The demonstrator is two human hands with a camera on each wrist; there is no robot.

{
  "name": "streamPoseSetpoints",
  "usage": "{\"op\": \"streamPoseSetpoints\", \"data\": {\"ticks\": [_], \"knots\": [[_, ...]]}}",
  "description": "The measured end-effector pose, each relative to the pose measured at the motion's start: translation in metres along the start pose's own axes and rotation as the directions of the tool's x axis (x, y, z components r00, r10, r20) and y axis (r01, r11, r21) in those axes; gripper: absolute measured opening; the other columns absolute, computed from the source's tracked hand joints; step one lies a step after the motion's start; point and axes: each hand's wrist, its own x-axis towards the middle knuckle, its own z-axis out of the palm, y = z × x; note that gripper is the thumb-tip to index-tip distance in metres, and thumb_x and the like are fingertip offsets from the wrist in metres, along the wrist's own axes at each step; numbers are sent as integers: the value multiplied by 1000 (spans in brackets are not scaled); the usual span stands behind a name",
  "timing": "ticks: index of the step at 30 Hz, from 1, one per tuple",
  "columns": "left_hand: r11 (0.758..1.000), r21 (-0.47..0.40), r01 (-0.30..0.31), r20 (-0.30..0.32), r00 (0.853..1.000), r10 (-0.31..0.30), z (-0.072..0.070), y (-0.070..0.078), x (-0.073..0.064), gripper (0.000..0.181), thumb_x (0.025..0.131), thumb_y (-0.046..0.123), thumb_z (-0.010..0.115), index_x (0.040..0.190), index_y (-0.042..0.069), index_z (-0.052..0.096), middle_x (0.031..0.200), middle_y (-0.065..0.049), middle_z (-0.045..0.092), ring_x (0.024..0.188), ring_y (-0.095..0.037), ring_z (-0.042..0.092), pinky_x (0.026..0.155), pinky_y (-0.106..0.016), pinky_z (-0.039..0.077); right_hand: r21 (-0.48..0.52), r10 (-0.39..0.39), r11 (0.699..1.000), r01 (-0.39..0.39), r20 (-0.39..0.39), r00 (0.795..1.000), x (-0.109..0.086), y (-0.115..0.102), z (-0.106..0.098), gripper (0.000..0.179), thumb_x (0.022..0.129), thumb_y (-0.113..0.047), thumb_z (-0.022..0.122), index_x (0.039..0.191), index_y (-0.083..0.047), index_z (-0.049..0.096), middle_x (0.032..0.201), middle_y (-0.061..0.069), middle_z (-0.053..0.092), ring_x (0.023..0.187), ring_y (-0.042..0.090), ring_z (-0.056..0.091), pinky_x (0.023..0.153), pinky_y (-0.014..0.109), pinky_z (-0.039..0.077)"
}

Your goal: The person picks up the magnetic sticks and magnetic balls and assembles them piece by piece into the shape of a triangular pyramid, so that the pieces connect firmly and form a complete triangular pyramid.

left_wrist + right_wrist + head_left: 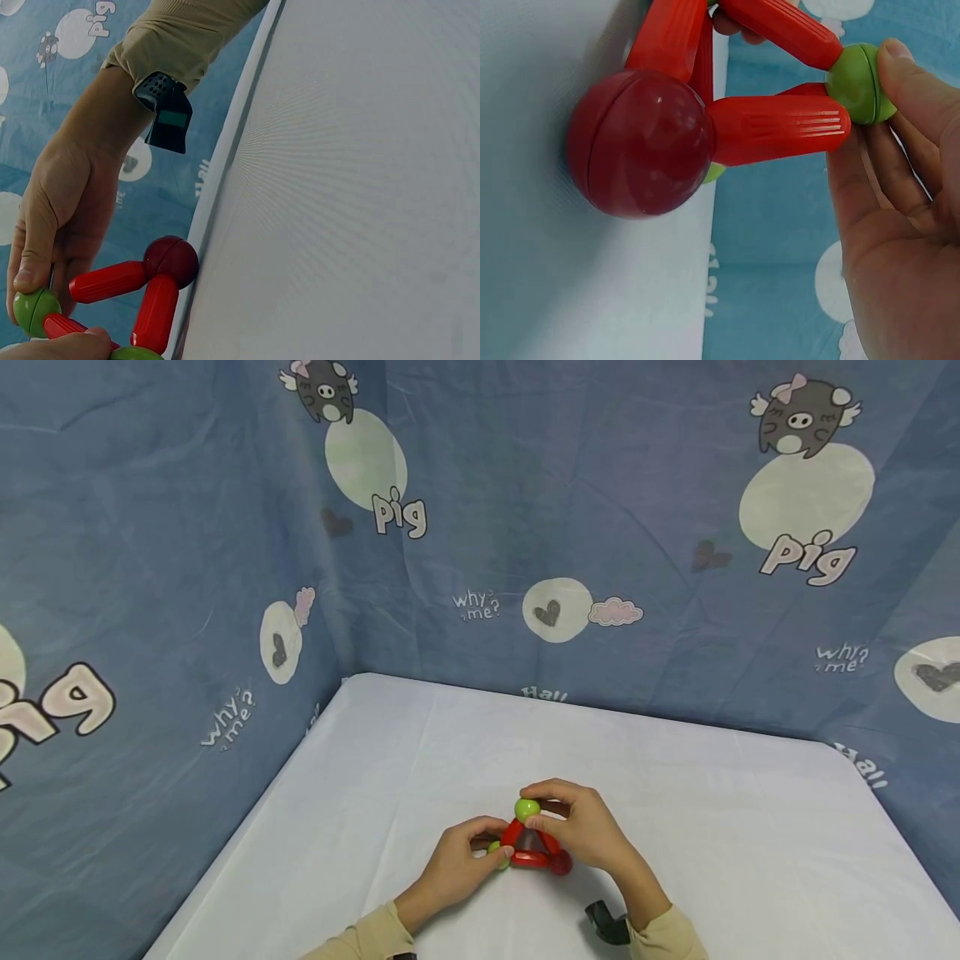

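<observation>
A small frame of red rods (530, 859) joined by balls stands on the white table, with a dark red ball (641, 142) at its lower right corner. My right hand (588, 827) pinches the green ball (527, 810) at the top between thumb and fingers; the right wrist view shows this green ball (861, 84) with rods meeting it. At the left corner, my left hand (459, 860) grips a red rod beside another green ball (494, 853), which its fingers partly cover. In the left wrist view, the left thumb (67, 346) lies across that rod. Part of the frame's far side is hidden.
The white-covered table (720, 827) extends around both hands. A blue printed curtain (480, 527) hangs behind it and along the left side. A dark wrist-worn device (607, 923) sits at the right cuff, close above the table.
</observation>
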Motion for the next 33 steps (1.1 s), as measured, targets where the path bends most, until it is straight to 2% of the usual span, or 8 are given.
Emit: {"op": "streamPoseSetpoints", "data": {"ticks": [5, 10, 16, 19, 24, 28, 30, 33], "knots": [[1000, -6, 6, 2, 1000, -6, 0, 1, 0, 24, 91, 20, 78, 113, 12, 73, 110, -2, 76, 105, -14, 71, 92, -25, 58, -19, 2, 1000, -2, 16, 1000, -2, -2, -4, 36, 87, -16, 81, 121, -15, 72, 119, 4, 72, 115, 27, 70, 100, 31, 56], [1000, -13, -5, 0, 1000, 5, 1, 3, 0, 25, 90, 18, 79, 113, 11, 72, 110, -4, 75, 105, -16, 71, 92, -26, 58, -74, 33, 997, -33, -2, 999, -6, -2, -12, 38, 86, -15, 82, 123, -12, 70, 120, 5, 72, 110, 27, 71, 97, 38, 57], [1000, -16, -19, 37, 999, 19, -3, 6, 5, 35, 92, 20, 77, 124, 10, 65, 124, -10, 66, 105, -19, 69, 89, -25, 59, -103, 51, 993, -53, -30, 998, -12, -3, -19, 36, 87, -14, 81, 121, -11, 70, 120, 12, 72, 107, 32, 71, 88, 29, 60], [999, 31, -12, 51, 999, 10, -7, 12, 10, 44, 93, 25, 76, 132, 11, 61, 130, -11, 62, 106, -22, 67, 89, -26, 59, -105, 50, 993, -55, -45, 998, -16, -3, -22, 34, 87, -14, 81, 120, -11, 70, 119, 16, 72, 106, 34, 71, 87, 32, 61], [992, 121, -33, 73, 997, 24, -14, 26, 22, 53, 94, 29, 76, 142, 19, 56, 138, -5, 58, 108, -22, 65, 91, -29, 58, -145, 97, 984, -102, -44, 994, -23, 0, -23, 33, 87, -14, 81, 118, -11, 70, 118, 14, 72, 103, 26, 72, 89, 35, 61], [985, 142, -96, 125, 989, 78, -15, 39, 34, 56, 93, 26, 77, 144, 27, 54, 145, 3, 54, 108, -17, 64, 90, -26, 58, -156, 132, 978, -139, -54, 990, -27, 4, -19, 34, 87, -15, 81, 118, -8, 70, 117, 11, 73, 102, 22, 71, 87, 30, 60], [982, 142, -122, 154, 983, 99, -15, 43, 38, 55, 93, 25, 77, 143, 27, 55, 146, 4, 54, 107, -15, 63, 88, -25, 58, -157, 145, 976, -151, -51, 988, -27, 6, -17, 34, 87, -17, 82, 118, -8, 70, 115, 8, 73, 102, 21, 72, 86, 29, 60], [982, 140, -129, 185, 977, 102, -14, 48, 43, 51, 93, 23, 77, 140, 24, 59, 142, 5, 58, 105, -12, 60, 84, -23, 57, -165, 163, 972, -167, -33, 986, -27, 8, -12, 37, 87, -23, 82, 119, -8, 71, 114, 5, 74, 100, 20, 72, 84, 28, 61]]}}
